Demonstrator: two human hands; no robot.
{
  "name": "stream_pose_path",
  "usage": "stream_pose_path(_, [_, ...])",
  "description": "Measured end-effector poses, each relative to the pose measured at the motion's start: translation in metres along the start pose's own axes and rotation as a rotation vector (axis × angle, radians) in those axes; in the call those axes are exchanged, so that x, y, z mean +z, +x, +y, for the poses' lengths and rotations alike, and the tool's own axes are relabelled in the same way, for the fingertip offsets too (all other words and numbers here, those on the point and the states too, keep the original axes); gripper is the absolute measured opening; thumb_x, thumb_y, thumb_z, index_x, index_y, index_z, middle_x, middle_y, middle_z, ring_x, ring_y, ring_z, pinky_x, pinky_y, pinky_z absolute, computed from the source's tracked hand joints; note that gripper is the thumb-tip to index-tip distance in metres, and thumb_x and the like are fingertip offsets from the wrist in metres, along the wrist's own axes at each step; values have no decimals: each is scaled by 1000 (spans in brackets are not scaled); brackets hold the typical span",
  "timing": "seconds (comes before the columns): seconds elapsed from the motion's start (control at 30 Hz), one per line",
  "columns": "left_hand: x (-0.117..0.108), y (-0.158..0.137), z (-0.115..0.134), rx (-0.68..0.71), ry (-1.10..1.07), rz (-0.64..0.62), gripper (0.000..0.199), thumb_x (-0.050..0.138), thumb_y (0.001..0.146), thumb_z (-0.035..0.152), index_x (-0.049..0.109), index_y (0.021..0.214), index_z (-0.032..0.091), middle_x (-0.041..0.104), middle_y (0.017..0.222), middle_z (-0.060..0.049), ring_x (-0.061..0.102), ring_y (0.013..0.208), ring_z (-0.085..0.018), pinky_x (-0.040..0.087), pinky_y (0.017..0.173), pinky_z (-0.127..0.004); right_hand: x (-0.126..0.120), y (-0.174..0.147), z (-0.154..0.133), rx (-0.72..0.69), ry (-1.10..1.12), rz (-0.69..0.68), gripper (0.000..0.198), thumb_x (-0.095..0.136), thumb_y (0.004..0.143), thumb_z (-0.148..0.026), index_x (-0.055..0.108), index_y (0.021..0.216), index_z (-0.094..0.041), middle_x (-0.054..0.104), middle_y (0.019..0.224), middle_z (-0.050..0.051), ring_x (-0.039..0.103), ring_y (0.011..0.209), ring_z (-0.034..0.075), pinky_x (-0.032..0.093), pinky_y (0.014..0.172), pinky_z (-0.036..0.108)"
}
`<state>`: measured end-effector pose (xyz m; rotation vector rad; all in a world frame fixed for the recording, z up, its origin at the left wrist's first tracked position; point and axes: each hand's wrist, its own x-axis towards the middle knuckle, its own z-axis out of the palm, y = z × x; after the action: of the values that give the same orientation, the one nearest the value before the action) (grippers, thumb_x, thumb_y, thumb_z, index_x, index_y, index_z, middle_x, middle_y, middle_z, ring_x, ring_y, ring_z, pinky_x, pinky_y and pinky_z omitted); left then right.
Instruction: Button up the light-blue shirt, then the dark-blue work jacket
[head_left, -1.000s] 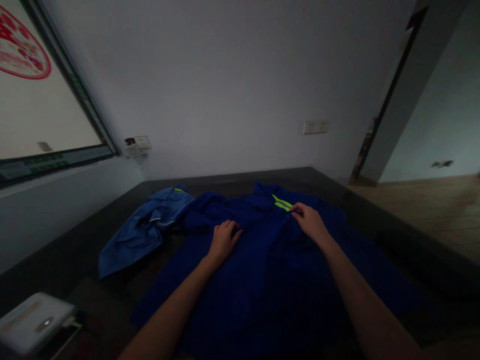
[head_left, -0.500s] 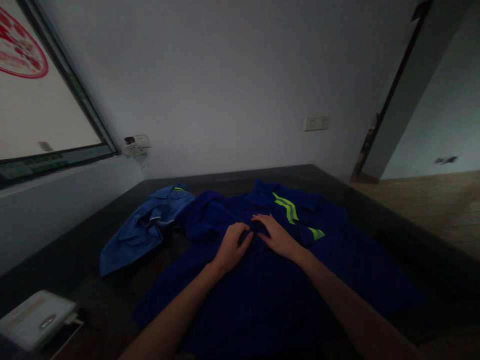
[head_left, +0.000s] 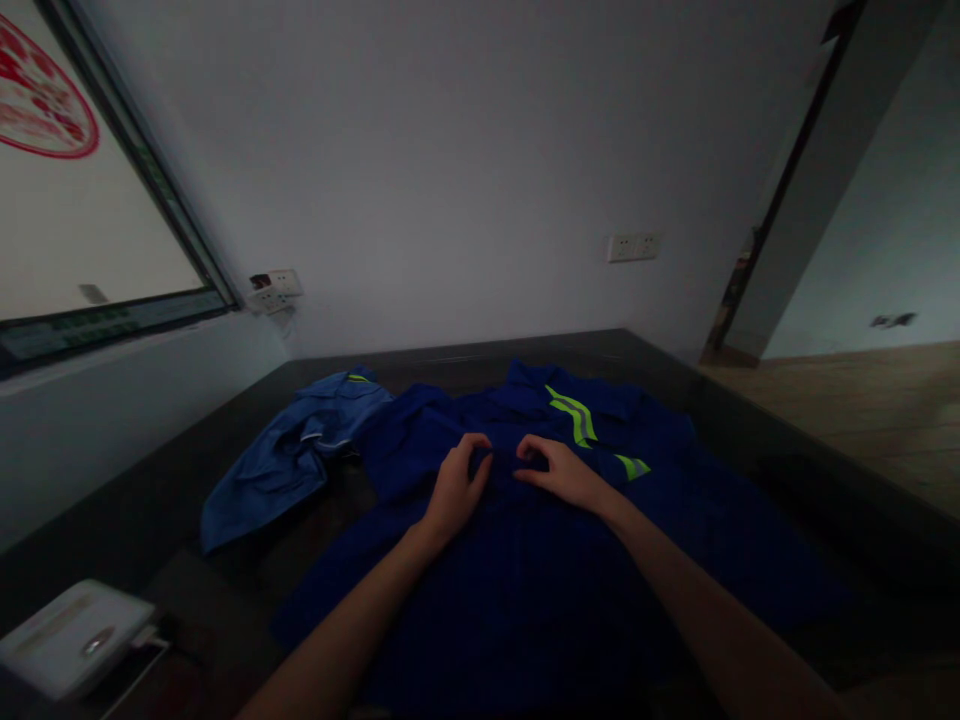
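Observation:
A dark blue work jacket (head_left: 517,560) with yellow-green and grey reflective strips lies spread over the dark table. Both of my hands are at its middle, a small gap apart. My left hand (head_left: 459,485) is curled, thumb and fingertips drawn together on the blue cloth. Facing it, my right hand (head_left: 562,475) pinches the cloth in the same way, just left of the reflective strips. The fold between my fingertips is dim and hard to make out. Left of the jacket is a lighter blue garment (head_left: 277,475), crumpled, with white piping, touching or close to its edge.
A white box-like device (head_left: 75,635) with a cable sits at the near left of the dark table (head_left: 465,355). A wall with sockets (head_left: 634,247) rises behind the table. A window (head_left: 90,200) is at left, and a wooden floor (head_left: 847,400) lies to the right.
My hands have moved apart, the left one slightly leftward and the right one slightly rightward. The cloth around the jacket's left part has shifted and lies a little flatter.

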<state>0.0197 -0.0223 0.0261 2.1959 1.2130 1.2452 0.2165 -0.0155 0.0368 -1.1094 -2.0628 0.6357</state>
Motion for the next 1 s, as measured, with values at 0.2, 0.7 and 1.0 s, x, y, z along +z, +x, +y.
stream_pose_path(0.2, [1,-1,0,93,192,-87,22,39,86,12,59,85,21,58,98,-5,53,96,-19,40,86,-34,5,2,3,43,10,43,8,63,75,-24,64,81,-19,67,82,2,60,82,19,44,74,29])
stream_pose_path(0.7, [8,0,-6,13,150,-49,8,57,83,29,60,86,21,53,103,-5,49,102,-22,39,90,-38,6,-1,-5,-38,-9,79,10,59,80,-20,67,86,-19,67,84,3,60,83,18,43,76,29])
stream_pose_path(1.0, [10,-1,-6,-16,108,-51,12,55,85,31,60,83,21,54,98,-4,51,96,-20,41,87,-34,8,-3,-8,-37,26,72,11,58,82,-21,67,88,-19,67,86,3,60,86,18,43,79,30])
